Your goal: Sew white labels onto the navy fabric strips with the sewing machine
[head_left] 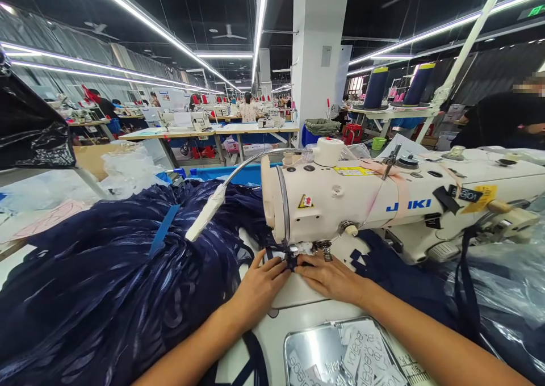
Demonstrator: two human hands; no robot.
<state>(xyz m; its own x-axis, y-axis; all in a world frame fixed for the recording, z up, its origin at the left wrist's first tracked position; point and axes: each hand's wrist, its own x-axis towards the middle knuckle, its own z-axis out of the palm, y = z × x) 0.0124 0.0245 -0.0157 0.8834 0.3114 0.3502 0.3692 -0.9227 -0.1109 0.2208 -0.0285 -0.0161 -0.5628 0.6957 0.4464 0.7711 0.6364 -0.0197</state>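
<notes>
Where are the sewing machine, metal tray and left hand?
Sewing machine (421,184), head view: its white arm.
Metal tray (314,342), head view: its bare metal surface.
Left hand (261,286), head view: back of the hand.

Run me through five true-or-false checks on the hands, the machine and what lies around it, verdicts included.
1. The left hand and right hand are both at the needle end of the machine. True.
2. The tray with white labels in it lies left of the navy pile. False: the tray lies to the pile's right, nearer the camera than the hands.
3. A blue strip lies on the navy pile. True.
4. The two large thread cones are pink. False: the cones are navy with yellow tops.
5. The right hand is resting on the white labels. False: the right hand is beyond them, by the needle.
</notes>
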